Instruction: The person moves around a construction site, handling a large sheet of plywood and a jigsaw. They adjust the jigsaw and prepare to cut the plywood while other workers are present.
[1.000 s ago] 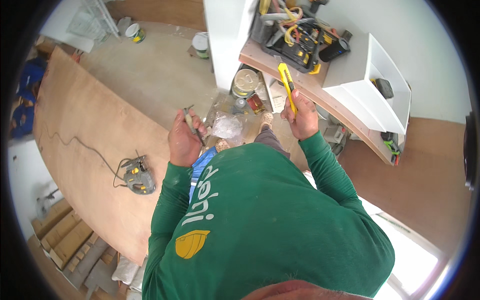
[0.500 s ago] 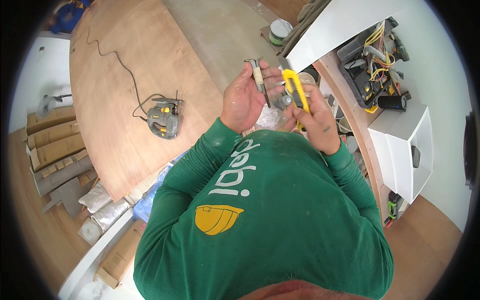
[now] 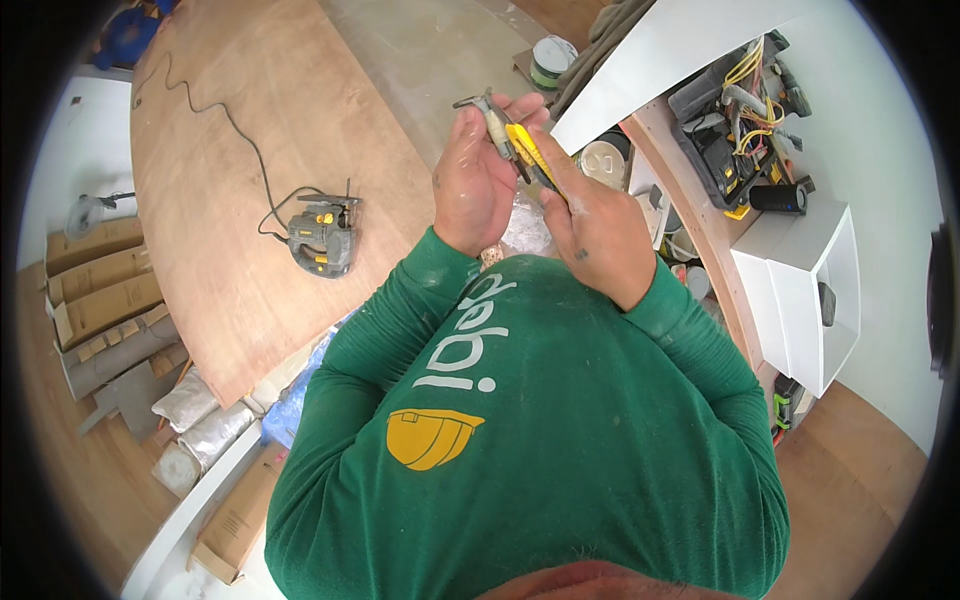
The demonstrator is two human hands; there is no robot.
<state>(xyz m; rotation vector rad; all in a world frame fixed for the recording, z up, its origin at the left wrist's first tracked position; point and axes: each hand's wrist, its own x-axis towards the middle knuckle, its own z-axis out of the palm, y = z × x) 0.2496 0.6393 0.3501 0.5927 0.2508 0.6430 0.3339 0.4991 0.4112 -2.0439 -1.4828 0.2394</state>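
Note:
My left hand [image 3: 468, 180] is closed around a slim pencil-like tool [image 3: 497, 128], its middle wrapped in pale tape. A grey metal crosspiece tops it, and its dark point shows low down between my hands. In my right hand [image 3: 600, 225] is a yellow utility knife [image 3: 530, 150], gripped with the index finger stretched along its handle. The knife lies right against the tool's lower part. I cannot make out where its blade is. Both hands are close together in front of my chest.
A jigsaw [image 3: 325, 235] with a long cord rests on the large plywood sheet [image 3: 250, 80] at left. To the right, a tool case with wires [image 3: 730, 130], a black cylinder [image 3: 778, 199] and white box shelves [image 3: 790, 280] stand. A paint tub [image 3: 553, 58] sits at the back.
My right hand has moved left, bringing the utility knife from beside the left hand up against the taped tool. The tool has tilted, its top leaning further left.

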